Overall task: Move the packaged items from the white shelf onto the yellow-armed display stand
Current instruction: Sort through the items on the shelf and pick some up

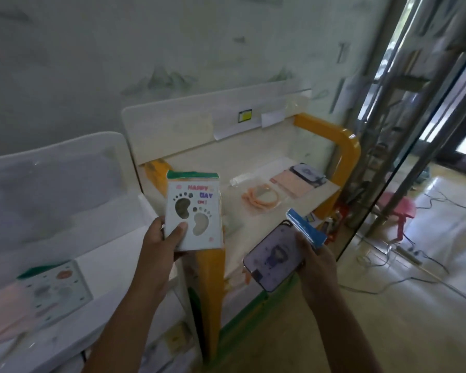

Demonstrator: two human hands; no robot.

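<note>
My left hand [164, 239] holds a white footprint card package [193, 211] with a green top strip, upright, over the near left corner of the yellow-armed display stand [346, 146]. My right hand [316, 261] grips a phone-case package [276, 255] with a blue header, tilted, just off the stand's front edge. On the stand lie a bagged orange cable [257, 198], a pink package [293, 183] and another case package [308, 172]. The white shelf [113, 267] at the left carries a similar card package [55, 289] and a blurred pink item [3, 313].
A patterned wall rises behind both units. A glass panel and metal poles [404, 157] stand to the right of the stand. Cables [404, 254] and a pink object [400, 208] lie on the shiny floor beyond. Green tape marks the floor by the stand's base.
</note>
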